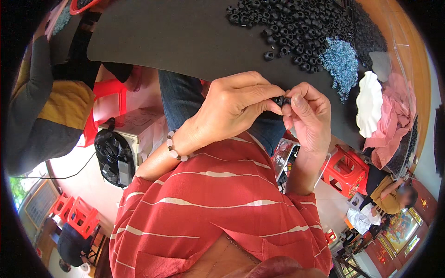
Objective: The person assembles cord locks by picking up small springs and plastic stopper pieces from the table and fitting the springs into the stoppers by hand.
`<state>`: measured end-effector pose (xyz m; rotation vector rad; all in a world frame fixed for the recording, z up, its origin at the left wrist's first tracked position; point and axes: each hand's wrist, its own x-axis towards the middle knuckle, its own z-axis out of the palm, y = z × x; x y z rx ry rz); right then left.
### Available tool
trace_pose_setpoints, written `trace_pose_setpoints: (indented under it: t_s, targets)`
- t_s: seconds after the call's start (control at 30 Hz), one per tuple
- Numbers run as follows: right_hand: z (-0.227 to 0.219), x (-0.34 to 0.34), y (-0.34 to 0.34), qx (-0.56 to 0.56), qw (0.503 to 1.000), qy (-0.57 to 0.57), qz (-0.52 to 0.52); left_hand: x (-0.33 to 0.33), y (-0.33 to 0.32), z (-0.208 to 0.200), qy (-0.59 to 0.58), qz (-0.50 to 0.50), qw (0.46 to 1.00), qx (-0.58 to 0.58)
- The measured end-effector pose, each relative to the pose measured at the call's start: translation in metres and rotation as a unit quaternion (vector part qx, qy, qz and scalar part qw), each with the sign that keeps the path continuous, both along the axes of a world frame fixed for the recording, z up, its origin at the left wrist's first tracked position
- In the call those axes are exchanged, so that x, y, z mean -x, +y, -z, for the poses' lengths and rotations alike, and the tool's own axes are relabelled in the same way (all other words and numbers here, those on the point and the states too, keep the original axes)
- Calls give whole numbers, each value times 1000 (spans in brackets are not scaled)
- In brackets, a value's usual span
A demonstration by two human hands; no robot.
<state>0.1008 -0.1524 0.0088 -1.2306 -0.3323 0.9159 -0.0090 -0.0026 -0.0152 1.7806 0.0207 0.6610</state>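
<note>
My left hand (236, 104), with a bead bracelet at the wrist, pinches a small black part (279, 100) between thumb and fingertips. From the other side my right hand (308, 111) closes thumb and fingers on the same part, so the fingertips of both hands nearly meet. The fingers cover most of it. Beyond my hands, on the dark tabletop (162, 34), lies a heap of small hollow black plastic parts (296, 28). Beside that heap is a pile of tiny bluish metal springs (340, 65).
A white wavy-edged dish (369, 104) and a pink cloth (394, 120) lie at the table's right. Red plastic stools (345, 171) stand below. At left sit a co-worker in grey and mustard (55, 106) and a black bag (113, 157) against a box. Other people are farther back.
</note>
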Motion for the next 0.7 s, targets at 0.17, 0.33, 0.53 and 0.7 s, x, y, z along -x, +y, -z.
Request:
trace_pose_setpoints:
  t_s: [0.17, 0.33, 0.53, 0.7]
  targets:
    - [-3, -1, 0, 16, 1000, -14, -16, 1, 1, 1, 10, 4, 1000, -3]
    - [-4, 2, 3, 30, 999, -41, 9, 1, 1, 4, 8, -1, 1000, -12]
    - [-4, 3, 1, 51, 997, -60, -6, 2, 1, 6, -31, -16, 998, -57]
    - [-6, 9, 3, 65, 994, -85, -2, 4, 1, 7, 2, -13, 1000, -24]
